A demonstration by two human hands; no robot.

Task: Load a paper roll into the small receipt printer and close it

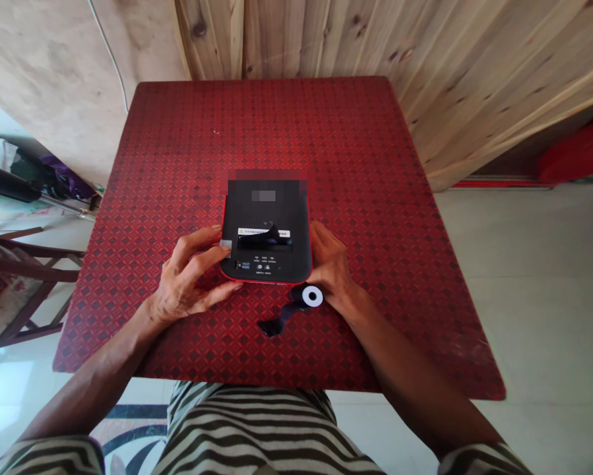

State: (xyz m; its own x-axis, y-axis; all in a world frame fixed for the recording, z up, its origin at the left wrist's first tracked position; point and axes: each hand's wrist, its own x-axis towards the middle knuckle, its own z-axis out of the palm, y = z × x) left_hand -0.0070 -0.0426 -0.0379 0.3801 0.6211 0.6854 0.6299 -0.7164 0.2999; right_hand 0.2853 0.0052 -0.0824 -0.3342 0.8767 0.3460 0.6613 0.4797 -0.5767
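Observation:
A black portable printer (266,211) with a red rim sits between my hands over the red table. A short dark strip (272,234) sticks up from its slot, across a white label. My left hand (190,274) grips its left side, fingers along the edge and thumb at the near corner. Around the right side curls my right hand (333,264), its fingertips partly hidden by the printer. Just in front of the printer, by my right wrist, lies a small paper roll (318,301), dark outside and white at its end. Its loose dark tail (274,326) trails left on the tabletop.
The red patterned tabletop (177,145) reaches to the wooden plank wall (316,39) behind it. A wooden chair (24,303) stands at the left beside a black tubular object (9,181). Pale tiled floor (533,284) shows on the right.

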